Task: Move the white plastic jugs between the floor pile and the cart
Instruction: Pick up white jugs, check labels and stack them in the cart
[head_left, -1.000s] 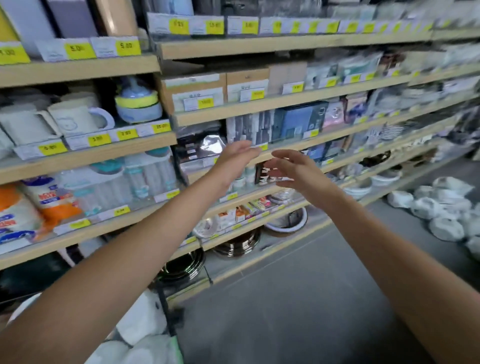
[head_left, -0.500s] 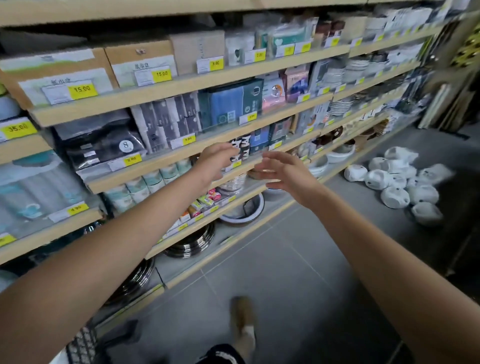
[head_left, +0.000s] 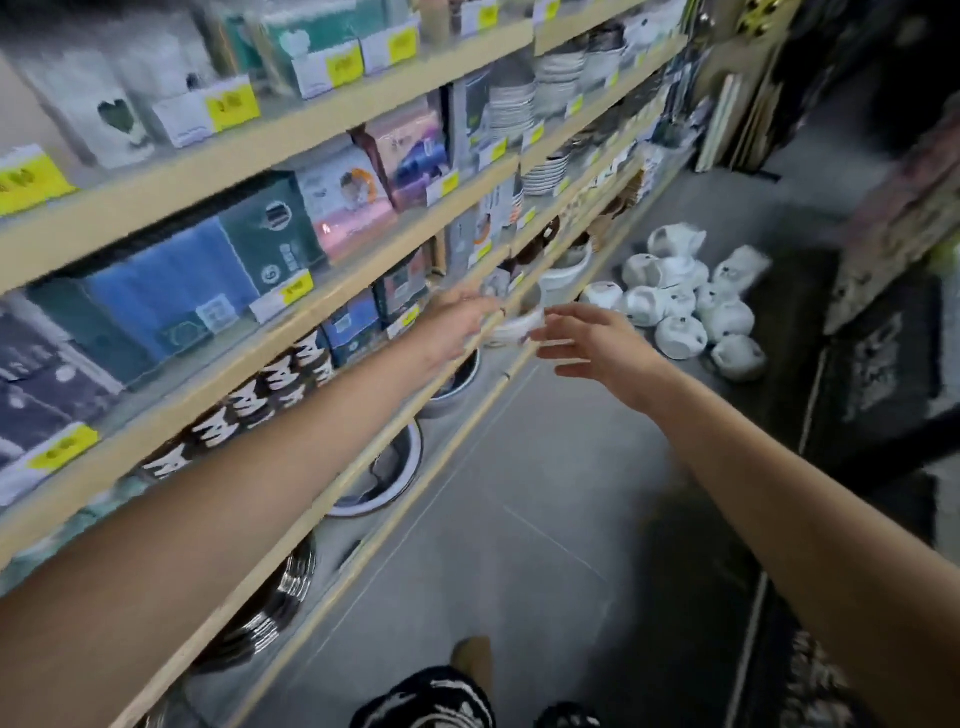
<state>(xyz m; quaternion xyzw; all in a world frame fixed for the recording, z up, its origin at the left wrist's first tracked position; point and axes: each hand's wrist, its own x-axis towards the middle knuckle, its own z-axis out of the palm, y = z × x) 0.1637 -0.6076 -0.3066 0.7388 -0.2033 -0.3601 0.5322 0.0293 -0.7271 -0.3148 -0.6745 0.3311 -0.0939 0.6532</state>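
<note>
A pile of several white plastic jugs (head_left: 685, 306) lies on the grey floor ahead, by the foot of the shelving. Both my arms reach forward toward it. My left hand (head_left: 457, 325) is held out in front of the shelf edge, fingers relaxed and holding nothing. My right hand (head_left: 592, 343) is beside it, fingers spread and empty, still well short of the pile. The cart is out of view.
Long wooden shelves (head_left: 322, 332) with boxes, plates and yellow price tags run along the left. Metal bowls (head_left: 379, 478) sit on the bottom shelf. Dark framed goods (head_left: 878, 364) stand at the right. My shoe (head_left: 472, 660) is on the floor below.
The view has swung right and down along the aisle, away from the cart. The jug pile has come nearer and more central. Both hands stay outstretched and empty.
</note>
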